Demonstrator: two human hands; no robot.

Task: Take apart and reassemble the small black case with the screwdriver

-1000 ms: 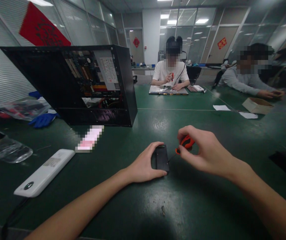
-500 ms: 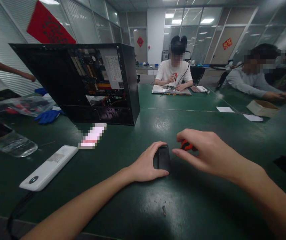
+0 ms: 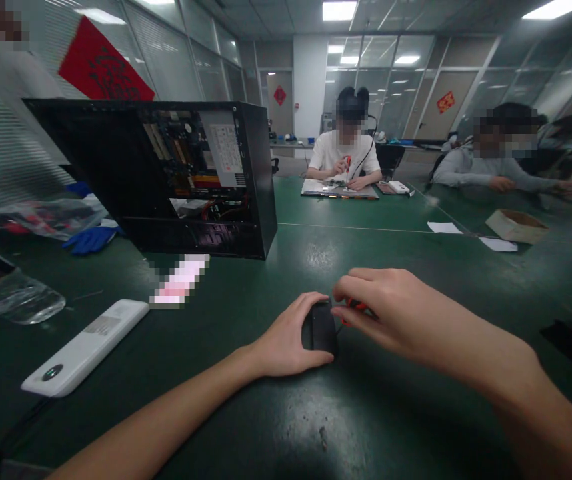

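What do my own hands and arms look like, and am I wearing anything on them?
Your left hand and right hand are bare, without gloves. No ring, watch or bracelet shows. Your left forearm and right forearm are uncovered as far as visible, with no sleeves, cables or markings.

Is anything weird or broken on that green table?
The black computer case is oddly open at the side, exposing its wires; the green table has a dark mark near its front edge. No spill shows.
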